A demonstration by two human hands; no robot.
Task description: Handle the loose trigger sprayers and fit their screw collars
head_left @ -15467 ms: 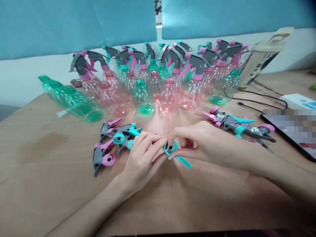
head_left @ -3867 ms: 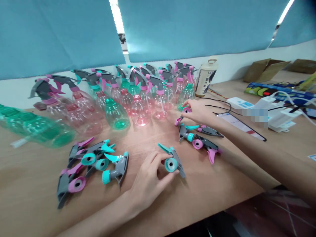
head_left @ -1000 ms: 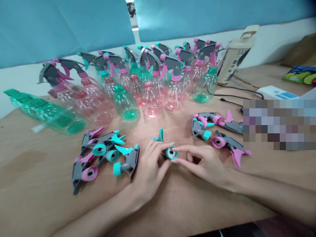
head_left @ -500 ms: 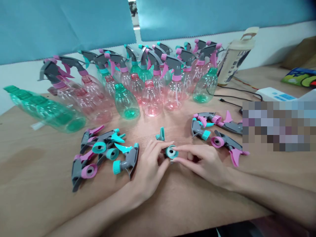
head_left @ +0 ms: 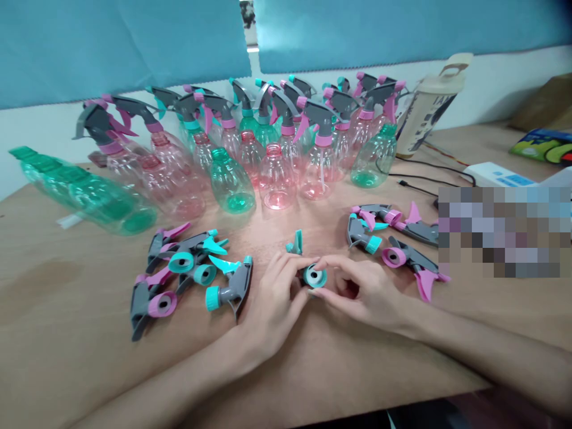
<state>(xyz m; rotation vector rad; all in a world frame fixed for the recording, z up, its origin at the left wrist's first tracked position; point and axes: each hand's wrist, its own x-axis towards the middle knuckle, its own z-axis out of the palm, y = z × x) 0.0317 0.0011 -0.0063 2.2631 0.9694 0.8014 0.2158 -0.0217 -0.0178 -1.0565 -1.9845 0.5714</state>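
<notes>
A teal-collared spray head (head_left: 316, 282) sits between a person's two hands, low over a wooden table (head_left: 335, 372), its round collar tipped up so that the opening shows. Its long axis is hard to tell, because fingers hide most of the body; a teal trigger (head_left: 298, 241) pokes out beyond the left fingertips, pointing away from the wearer. The left hand (head_left: 274, 295) curls half closed around the body from the left. The right hand (head_left: 369, 292) is nearer the collar's open rim, with thumb and forefinger pinching its right edge and the other fingers folded in. Just left of the left hand lies a second teal-collared spray head (head_left: 230, 292), with a cluster of pink and teal heads (head_left: 181, 262) farther left. Beyond the right hand, to its right, lies a pink-collared spray head (head_left: 415, 262). Ahead of both hands, well apart, stand an uncapped green bottle (head_left: 232, 185) and an uncapped pink bottle (head_left: 277, 179).
</notes>
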